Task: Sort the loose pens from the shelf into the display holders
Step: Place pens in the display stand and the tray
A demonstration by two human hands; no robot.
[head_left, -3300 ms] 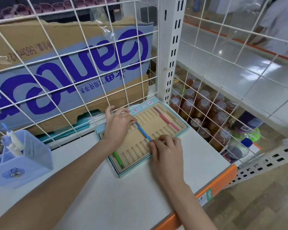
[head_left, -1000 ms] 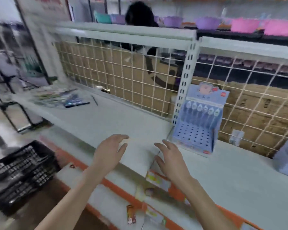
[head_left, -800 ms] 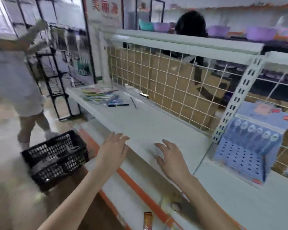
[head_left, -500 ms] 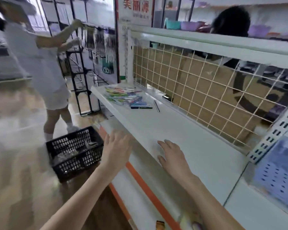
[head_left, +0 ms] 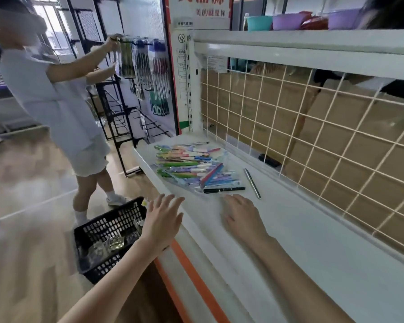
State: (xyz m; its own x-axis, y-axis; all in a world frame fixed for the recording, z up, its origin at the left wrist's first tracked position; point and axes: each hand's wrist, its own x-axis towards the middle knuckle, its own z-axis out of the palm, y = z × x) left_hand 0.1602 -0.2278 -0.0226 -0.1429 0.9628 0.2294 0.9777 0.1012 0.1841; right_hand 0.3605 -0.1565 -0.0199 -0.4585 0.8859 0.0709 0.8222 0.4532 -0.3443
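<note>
A heap of loose coloured pens (head_left: 191,164) lies at the far left end of the white shelf (head_left: 313,241). A black pen (head_left: 224,189) lies at the heap's near edge and a silver pen (head_left: 252,183) lies apart to its right. My right hand (head_left: 241,215) hovers over the shelf just short of the black pen, fingers spread, holding nothing. My left hand (head_left: 162,221) is out over the shelf's front edge, fingers straight and empty. No display holder is in view.
A white wire grid (head_left: 313,141) backs the shelf, with cardboard boxes behind it. A black plastic basket (head_left: 107,236) sits on the floor below my left hand. A person (head_left: 56,108) stands at a black hanging rack on the left. A small black object (head_left: 268,160) lies by the grid.
I have turned left along the shelf, away from the blue pen displays. The pen heap has come close, and both empty hands now reach nearly to it.
</note>
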